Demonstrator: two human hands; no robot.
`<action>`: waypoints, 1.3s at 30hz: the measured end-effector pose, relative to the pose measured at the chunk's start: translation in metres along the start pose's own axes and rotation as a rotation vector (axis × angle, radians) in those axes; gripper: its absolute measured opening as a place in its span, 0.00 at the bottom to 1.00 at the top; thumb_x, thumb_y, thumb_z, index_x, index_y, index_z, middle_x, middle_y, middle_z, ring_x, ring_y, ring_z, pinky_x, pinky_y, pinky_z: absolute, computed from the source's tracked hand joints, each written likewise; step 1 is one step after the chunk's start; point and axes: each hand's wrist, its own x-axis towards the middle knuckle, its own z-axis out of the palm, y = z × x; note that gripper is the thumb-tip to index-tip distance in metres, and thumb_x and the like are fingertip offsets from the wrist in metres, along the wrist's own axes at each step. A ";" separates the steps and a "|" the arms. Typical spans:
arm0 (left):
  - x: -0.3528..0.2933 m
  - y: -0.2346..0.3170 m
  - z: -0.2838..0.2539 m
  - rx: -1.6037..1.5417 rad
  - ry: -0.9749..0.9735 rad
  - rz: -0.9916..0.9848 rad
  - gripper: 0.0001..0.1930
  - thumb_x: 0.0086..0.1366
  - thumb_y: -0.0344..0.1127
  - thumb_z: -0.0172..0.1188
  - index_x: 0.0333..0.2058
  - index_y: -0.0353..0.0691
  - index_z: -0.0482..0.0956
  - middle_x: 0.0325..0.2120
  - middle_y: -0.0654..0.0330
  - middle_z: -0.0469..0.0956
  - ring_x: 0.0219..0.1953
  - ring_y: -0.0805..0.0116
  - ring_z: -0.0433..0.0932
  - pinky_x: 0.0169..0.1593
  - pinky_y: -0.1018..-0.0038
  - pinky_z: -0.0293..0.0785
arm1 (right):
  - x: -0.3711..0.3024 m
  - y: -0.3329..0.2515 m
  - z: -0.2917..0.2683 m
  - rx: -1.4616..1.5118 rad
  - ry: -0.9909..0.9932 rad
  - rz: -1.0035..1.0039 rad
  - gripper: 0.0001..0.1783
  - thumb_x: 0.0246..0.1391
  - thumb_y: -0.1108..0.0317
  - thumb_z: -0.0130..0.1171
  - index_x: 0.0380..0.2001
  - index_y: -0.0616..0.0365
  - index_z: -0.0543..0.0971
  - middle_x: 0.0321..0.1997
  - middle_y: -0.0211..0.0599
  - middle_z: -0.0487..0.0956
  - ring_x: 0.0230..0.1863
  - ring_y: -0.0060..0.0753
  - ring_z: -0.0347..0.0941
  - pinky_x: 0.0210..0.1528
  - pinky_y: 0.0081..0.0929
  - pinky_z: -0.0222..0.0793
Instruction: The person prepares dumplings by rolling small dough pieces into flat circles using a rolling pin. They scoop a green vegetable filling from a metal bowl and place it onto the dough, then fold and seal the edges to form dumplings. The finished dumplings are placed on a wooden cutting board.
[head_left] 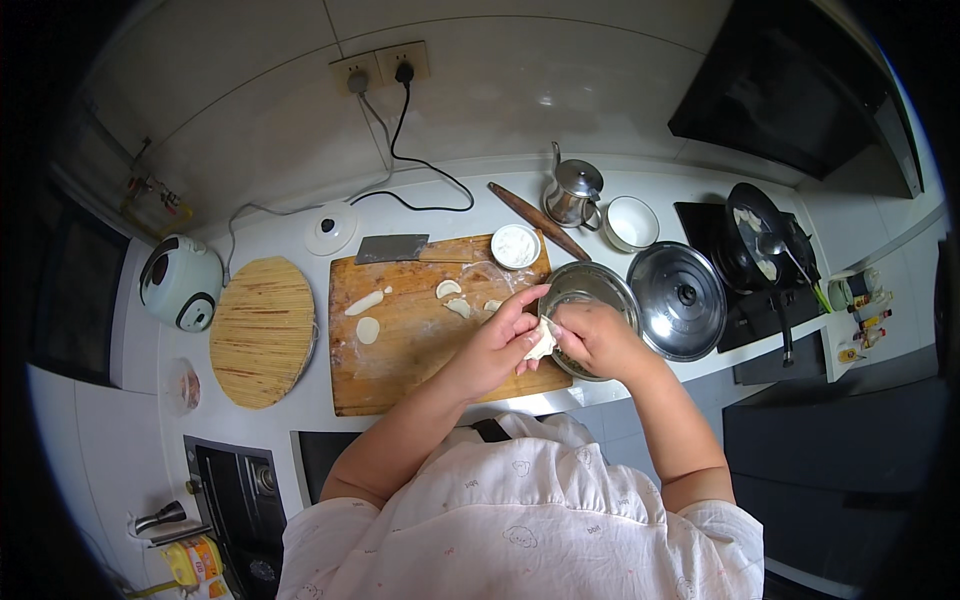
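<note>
A folded dumpling [541, 342] of pale dough is pinched between my two hands over the right front of the wooden cutting board [420, 375]. My left hand [500, 342] cradles it from the left, fingers pointing up and right. Closed on its right side is my right hand [598, 338], beside and partly over a steel pot [610, 285] whose contents are mostly hidden. On the board lie shaped dumplings [448, 289], a flat dough wrapper [368, 330] and a dough roll [364, 303].
A cleaver [392, 248] and a bowl of white flour [515, 246] sit along the board's back edge. Behind are a rolling pin [538, 220], kettle [575, 195] and white bowl [631, 223]. A pot lid [685, 325] and wok [742, 250] stand right; a round slatted mat [262, 332] left.
</note>
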 end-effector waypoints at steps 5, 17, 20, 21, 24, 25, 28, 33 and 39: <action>-0.003 -0.001 -0.002 0.013 -0.001 -0.008 0.29 0.66 0.25 0.42 0.63 0.44 0.45 0.34 0.61 0.71 0.27 0.80 0.68 0.29 0.85 0.64 | 0.000 0.000 0.001 -0.063 -0.033 -0.007 0.08 0.48 0.67 0.56 0.23 0.58 0.69 0.24 0.42 0.72 0.29 0.48 0.69 0.31 0.38 0.64; -0.014 -0.008 -0.011 -0.057 -0.040 -0.033 0.34 0.65 0.25 0.45 0.64 0.45 0.37 0.35 0.60 0.73 0.27 0.80 0.68 0.29 0.85 0.66 | 0.013 0.002 0.005 0.563 -0.166 0.254 0.04 0.46 0.75 0.60 0.29 0.60 0.79 0.27 0.35 0.73 0.28 0.32 0.71 0.32 0.27 0.66; -0.021 -0.029 -0.023 -0.078 -0.041 -0.060 0.33 0.65 0.25 0.46 0.64 0.45 0.39 0.35 0.60 0.73 0.28 0.79 0.70 0.29 0.83 0.68 | 0.015 0.005 0.020 0.182 -0.091 -0.033 0.05 0.42 0.76 0.61 0.27 0.60 0.78 0.29 0.37 0.74 0.29 0.38 0.72 0.32 0.31 0.68; -0.024 -0.037 -0.027 -0.095 -0.033 -0.074 0.33 0.65 0.26 0.46 0.64 0.45 0.39 0.35 0.60 0.73 0.28 0.78 0.70 0.30 0.83 0.68 | 0.017 0.000 0.025 0.063 -0.099 -0.082 0.04 0.43 0.74 0.61 0.26 0.60 0.77 0.30 0.38 0.75 0.31 0.42 0.72 0.32 0.32 0.69; -0.036 -0.050 -0.034 -0.150 0.051 -0.145 0.31 0.66 0.27 0.46 0.64 0.44 0.43 0.35 0.59 0.73 0.30 0.76 0.71 0.32 0.80 0.70 | 0.020 0.003 0.049 -0.157 -0.140 -0.183 0.05 0.45 0.71 0.58 0.27 0.60 0.77 0.30 0.38 0.75 0.32 0.42 0.73 0.33 0.34 0.70; -0.041 -0.057 -0.038 -0.181 0.122 -0.161 0.29 0.66 0.27 0.46 0.63 0.43 0.46 0.36 0.59 0.73 0.31 0.75 0.72 0.33 0.79 0.71 | 0.019 0.006 0.057 -0.162 -0.192 -0.133 0.09 0.48 0.68 0.57 0.33 0.59 0.77 0.32 0.40 0.75 0.35 0.45 0.73 0.35 0.34 0.70; -0.056 -0.079 -0.051 -0.314 0.341 -0.183 0.22 0.67 0.27 0.44 0.59 0.40 0.56 0.38 0.57 0.73 0.35 0.71 0.74 0.39 0.76 0.73 | 0.018 0.006 0.090 -0.048 0.048 0.017 0.14 0.49 0.70 0.57 0.41 0.61 0.75 0.34 0.44 0.76 0.37 0.46 0.73 0.37 0.32 0.71; -0.067 -0.123 -0.081 -0.647 0.669 -0.092 0.11 0.67 0.26 0.43 0.47 0.35 0.69 0.41 0.54 0.72 0.41 0.63 0.76 0.47 0.71 0.74 | -0.004 0.017 0.180 0.408 0.137 0.534 0.19 0.49 0.71 0.61 0.45 0.65 0.72 0.37 0.41 0.74 0.34 0.29 0.73 0.36 0.24 0.70; -0.077 -0.179 -0.116 -0.675 0.764 0.003 0.09 0.68 0.27 0.42 0.43 0.35 0.69 0.41 0.54 0.72 0.43 0.66 0.73 0.47 0.73 0.71 | 0.000 0.050 0.286 0.813 0.151 0.771 0.18 0.48 0.73 0.62 0.44 0.61 0.72 0.38 0.33 0.75 0.37 0.20 0.71 0.39 0.20 0.69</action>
